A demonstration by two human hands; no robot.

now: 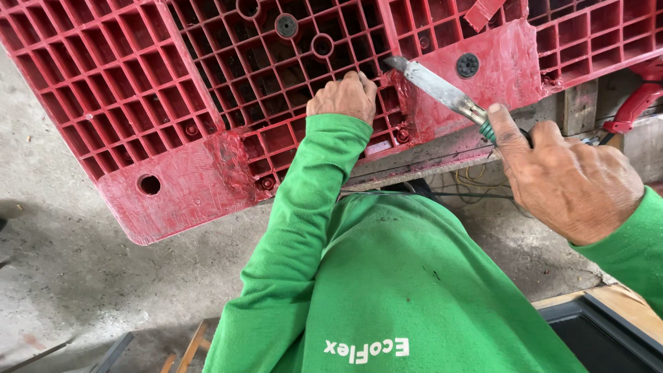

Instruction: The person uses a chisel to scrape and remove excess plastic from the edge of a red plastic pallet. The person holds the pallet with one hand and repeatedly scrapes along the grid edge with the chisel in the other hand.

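Right hand (573, 179) grips blade tool (442, 90) (flat).

A workshop: rough concrete floor (62, 228), a red plastic pallet (173, 103) propped on timber (579, 107), loose wires (469, 181), a red tool (639, 100) nearby

Pallet (173, 103) lies across top, resting on wooden plank (414, 169). Left hand (343, 97) on pallet grid, middle. Right hand (570, 183) at right, nearer to camera, holding tool (442, 90); tool tip touches pallet just right of left hand. Concrete floor (62, 255) below, at left.
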